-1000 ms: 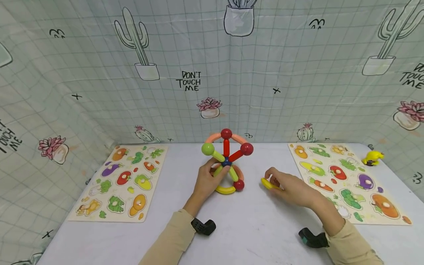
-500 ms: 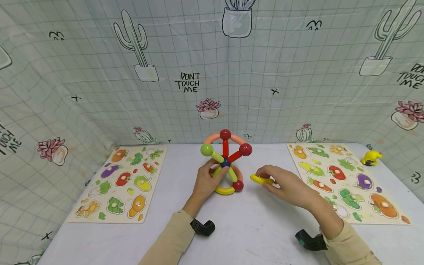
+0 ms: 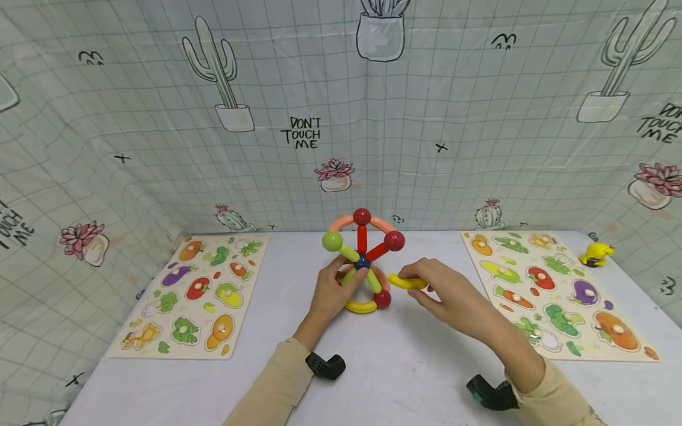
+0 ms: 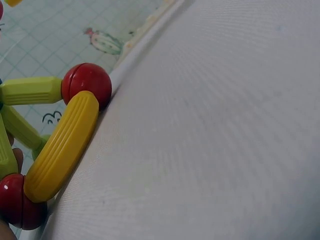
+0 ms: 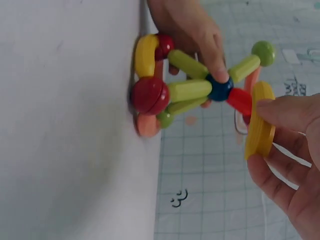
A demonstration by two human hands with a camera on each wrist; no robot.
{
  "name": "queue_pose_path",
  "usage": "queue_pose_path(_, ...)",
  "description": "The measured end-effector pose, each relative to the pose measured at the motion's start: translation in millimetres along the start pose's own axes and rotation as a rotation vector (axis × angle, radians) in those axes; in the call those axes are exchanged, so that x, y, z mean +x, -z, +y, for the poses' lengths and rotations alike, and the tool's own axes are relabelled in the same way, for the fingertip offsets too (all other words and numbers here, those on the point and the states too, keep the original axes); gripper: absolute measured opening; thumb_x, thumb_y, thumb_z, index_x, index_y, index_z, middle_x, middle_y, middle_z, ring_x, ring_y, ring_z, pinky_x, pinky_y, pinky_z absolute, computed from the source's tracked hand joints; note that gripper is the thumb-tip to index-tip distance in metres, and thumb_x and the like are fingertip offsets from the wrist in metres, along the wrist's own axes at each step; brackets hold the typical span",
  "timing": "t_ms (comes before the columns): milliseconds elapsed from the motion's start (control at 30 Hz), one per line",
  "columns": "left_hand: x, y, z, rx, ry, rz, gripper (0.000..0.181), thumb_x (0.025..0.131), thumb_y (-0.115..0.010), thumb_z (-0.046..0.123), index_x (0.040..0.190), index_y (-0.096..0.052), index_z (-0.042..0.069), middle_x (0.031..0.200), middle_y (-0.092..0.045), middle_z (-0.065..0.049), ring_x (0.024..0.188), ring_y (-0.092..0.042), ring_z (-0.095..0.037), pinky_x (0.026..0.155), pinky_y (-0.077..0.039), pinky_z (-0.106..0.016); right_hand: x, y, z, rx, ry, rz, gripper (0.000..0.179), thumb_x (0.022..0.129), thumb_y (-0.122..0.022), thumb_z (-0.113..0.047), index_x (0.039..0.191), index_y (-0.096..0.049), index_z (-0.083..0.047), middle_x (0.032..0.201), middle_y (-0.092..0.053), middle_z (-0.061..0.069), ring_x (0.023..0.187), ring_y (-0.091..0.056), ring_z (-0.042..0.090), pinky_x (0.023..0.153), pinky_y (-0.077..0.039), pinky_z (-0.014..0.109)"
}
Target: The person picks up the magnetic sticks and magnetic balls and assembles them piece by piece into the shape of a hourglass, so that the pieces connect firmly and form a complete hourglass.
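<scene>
My left hand (image 3: 331,293) holds a ball-and-rod construction toy upright on the table, its thumb on the blue centre ball (image 5: 220,88). Straight green and red rods run out from that ball to green and red balls. Salmon curved rods join balls at the top, and a yellow curved rod (image 4: 64,146) links two red balls at the base. In my right hand (image 3: 453,299), a loose yellow curved rod (image 3: 406,281) is pinched between thumb and fingers. It is off the table, just right of the toy. My left fingers are partly hidden behind the toy.
Vegetable puzzle boards lie to the left (image 3: 192,296) and right (image 3: 559,296). A small yellow toy figure (image 3: 597,254) stands by the right board's far corner. The cactus-print cloth (image 3: 298,195) rises behind the table.
My right hand has moved left toward the toy with the yellow curved rod, which has turned from slanted to nearly level. The left hand and the toy have stayed in place.
</scene>
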State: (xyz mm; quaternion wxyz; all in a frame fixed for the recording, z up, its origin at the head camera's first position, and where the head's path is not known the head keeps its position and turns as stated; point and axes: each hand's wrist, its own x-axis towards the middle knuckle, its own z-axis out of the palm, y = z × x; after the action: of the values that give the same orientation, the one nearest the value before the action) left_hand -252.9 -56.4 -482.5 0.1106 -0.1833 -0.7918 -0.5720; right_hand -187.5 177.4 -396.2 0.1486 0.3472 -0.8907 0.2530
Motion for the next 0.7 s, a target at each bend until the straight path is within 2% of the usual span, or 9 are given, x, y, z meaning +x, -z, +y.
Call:
queue_pose_path(267,-0.2,-0.9,-0.1,-0.026,-0.006,0.006,0.034,0.088,-0.066,0.033,0.119,-0.059,0.021,0.112,-0.066,0.001,0.11,-0.061,-0.017,0.094,-0.05,-0.039,15.4,-0.4,-21.0,-0.013,0.052,0.075,0.034,0.08,-0.073,-0.004,0.109,-0.058,-0.015,0.106,-0.061,-0.01,0.097,-0.057,0.005,0.079,-0.053,0.024)
queue_pose_path(467,2.1,-6.5,0.6,0.001,-0.02,0.018,0.035,0.087,-0.068,0.028,0.118,-0.059,0.015,0.115,-0.064,-0.005,0.109,-0.063,-0.026,0.092,-0.051,-0.04,26.7,-3.7,-29.7,-0.029,0.045,0.101,0.034,0.079,-0.074,-0.006,0.108,-0.059,-0.014,0.107,-0.061,-0.007,0.1,-0.057,0.006,0.081,-0.053,0.025)
queue_pose_path(600,5.3,-13.7,1.1,0.002,0.0,0.013,0.037,0.087,-0.068,0.03,0.119,-0.058,0.015,0.115,-0.064,-0.007,0.105,-0.065,-0.029,0.087,-0.053,-0.039,31.4,-5.4,-31.2,-0.043,0.037,0.127,0.034,0.078,-0.074,-0.003,0.107,-0.059,-0.014,0.106,-0.06,-0.005,0.101,-0.055,0.008,0.082,-0.052,0.027)
queue_pose_path(700,6.5,-19.9,1.4,0.001,0.028,0.008,0.04,0.086,-0.068,0.036,0.119,-0.058,0.017,0.114,-0.063,-0.004,0.109,-0.063,-0.027,0.09,-0.051,-0.04,34.3,-6.2,-30.4,-0.044,0.033,0.145,0.034,0.079,-0.073,-0.001,0.108,-0.059,-0.012,0.107,-0.06,-0.003,0.101,-0.054,0.011,0.082,-0.051,0.029)
